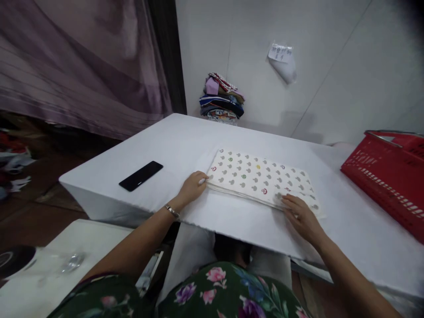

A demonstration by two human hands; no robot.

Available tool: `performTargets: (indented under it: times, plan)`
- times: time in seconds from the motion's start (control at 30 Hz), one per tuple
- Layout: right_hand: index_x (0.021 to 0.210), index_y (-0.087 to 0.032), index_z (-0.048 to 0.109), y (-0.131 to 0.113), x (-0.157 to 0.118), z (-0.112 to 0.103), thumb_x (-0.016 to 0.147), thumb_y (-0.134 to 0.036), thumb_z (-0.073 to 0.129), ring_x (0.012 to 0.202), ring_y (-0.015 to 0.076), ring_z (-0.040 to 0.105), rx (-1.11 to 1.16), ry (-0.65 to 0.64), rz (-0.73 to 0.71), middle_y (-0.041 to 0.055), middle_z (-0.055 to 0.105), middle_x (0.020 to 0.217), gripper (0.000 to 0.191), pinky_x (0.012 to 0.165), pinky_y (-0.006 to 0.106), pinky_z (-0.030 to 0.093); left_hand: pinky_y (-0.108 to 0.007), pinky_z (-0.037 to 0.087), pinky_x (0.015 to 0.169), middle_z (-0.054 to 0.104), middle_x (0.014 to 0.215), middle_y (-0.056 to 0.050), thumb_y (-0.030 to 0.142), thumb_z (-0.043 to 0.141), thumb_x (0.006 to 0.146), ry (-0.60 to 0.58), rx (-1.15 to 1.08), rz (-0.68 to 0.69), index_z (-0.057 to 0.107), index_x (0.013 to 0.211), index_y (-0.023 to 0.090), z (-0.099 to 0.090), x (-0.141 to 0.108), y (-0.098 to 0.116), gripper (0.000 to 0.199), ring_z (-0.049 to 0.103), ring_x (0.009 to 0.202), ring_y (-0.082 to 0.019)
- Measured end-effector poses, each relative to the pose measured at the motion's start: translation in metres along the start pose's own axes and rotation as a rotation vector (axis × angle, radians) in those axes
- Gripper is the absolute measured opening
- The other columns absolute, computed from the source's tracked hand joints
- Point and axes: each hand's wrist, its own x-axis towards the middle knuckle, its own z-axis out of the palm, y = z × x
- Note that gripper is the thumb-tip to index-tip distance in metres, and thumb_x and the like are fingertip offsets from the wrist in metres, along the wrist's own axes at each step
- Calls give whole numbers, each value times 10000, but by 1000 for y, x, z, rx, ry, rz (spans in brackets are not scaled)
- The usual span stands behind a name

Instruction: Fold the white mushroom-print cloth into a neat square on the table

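Observation:
A folded cream cloth (pixel 248 170) lies flat on the white-covered table, printed with grey mushroom-like shapes and a few red, green, yellow and purple ones. Several layers show along its near edge. At its near left corner, my left hand (pixel 193 187) is closed, pinching the cloth between thumb and fingers. My right hand (pixel 303 218) rests at the near right edge, its fingers stretched over the top layer and the thumb lower, by the edge. Whether that thumb goes under the cloth, I cannot tell.
A black phone (pixel 141 175) lies left on the white table (pixel 179 137). The red plastic basket (pixel 387 176) stands at the right. Folded fabrics (pixel 221 99) are stacked beyond the back edge, against the wall. A white sewing-machine table (pixel 86 243) is at lower left; a mauve curtain (pixel 82 66) hangs behind.

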Motion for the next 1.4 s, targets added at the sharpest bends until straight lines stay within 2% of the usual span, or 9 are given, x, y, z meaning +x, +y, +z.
performTargets:
  times: [0.13, 0.3, 0.43, 0.53, 0.73, 0.93, 1.07, 1.3, 1.4]
  plan:
    - [1020, -220, 666, -39, 48, 30, 903, -277, 444, 1044, 236, 576, 119, -4, -70, 95, 643, 1082, 257, 901, 423, 483, -271, 487, 731, 636, 914, -19, 251, 520, 768, 25, -147, -124, 641, 877, 199, 5, 6, -5, 171, 593, 809, -150]
    - [1015, -204, 670, -87, 101, 61, 904, -248, 441, 956, 216, 577, 175, -121, -160, 93, 642, 1024, 258, 849, 377, 481, -256, 476, 701, 629, 839, -5, 186, 520, 739, 38, -206, -129, 647, 811, 192, 12, -1, -9, 146, 585, 733, -130]
    - [991, -220, 676, -108, 126, 81, 908, -280, 456, 915, 209, 555, 164, -207, -162, 80, 628, 976, 243, 825, 356, 454, -245, 467, 699, 620, 842, -5, 111, 499, 702, 70, -228, -106, 644, 779, 184, 13, -6, -8, 180, 571, 728, -117]
    - [1005, -223, 677, -114, 135, 93, 905, -312, 469, 891, 208, 538, 133, -257, -169, 78, 615, 956, 247, 807, 347, 439, -238, 462, 677, 613, 839, -7, 80, 478, 690, 91, -233, -116, 649, 773, 180, 11, -6, -8, 215, 559, 710, -111]
    - [1052, -232, 660, -129, 148, 104, 887, -324, 493, 877, 210, 518, 94, -297, -179, 77, 600, 953, 252, 772, 335, 421, -258, 463, 700, 616, 838, -16, 72, 477, 681, 159, -104, -244, 663, 793, 179, 6, -7, -13, 243, 557, 722, -126]
    - [1018, -203, 648, -148, 163, 118, 879, -320, 520, 875, 208, 505, 63, -304, -227, 74, 588, 941, 222, 778, 322, 412, -293, 459, 813, 633, 859, -35, 153, 554, 710, 78, -49, -134, 692, 744, 184, 8, -8, -13, 145, 565, 852, -163]
    - [1017, -201, 633, -156, 169, 125, 882, -323, 516, 878, 212, 506, 12, -307, -229, 80, 585, 937, 216, 761, 321, 408, -310, 461, 827, 632, 880, -42, 172, 588, 703, 61, -23, -140, 698, 780, 187, 9, -9, -13, 135, 560, 870, -175]
    - [954, -231, 640, -158, 171, 131, 922, -296, 433, 849, 169, 538, 155, -278, -79, 38, 591, 871, 219, 710, 265, 412, -310, 460, 819, 624, 882, -46, 198, 599, 748, 44, -40, -107, 696, 785, 196, 6, -10, -14, 104, 557, 875, -176]
    - [928, -228, 641, -161, 170, 134, 925, -306, 427, 833, 166, 539, 139, -249, -33, 34, 587, 857, 228, 676, 258, 399, -310, 459, 822, 622, 878, -44, 192, 605, 745, 43, -44, -115, 695, 772, 199, 7, -10, -15, 95, 558, 876, -173]
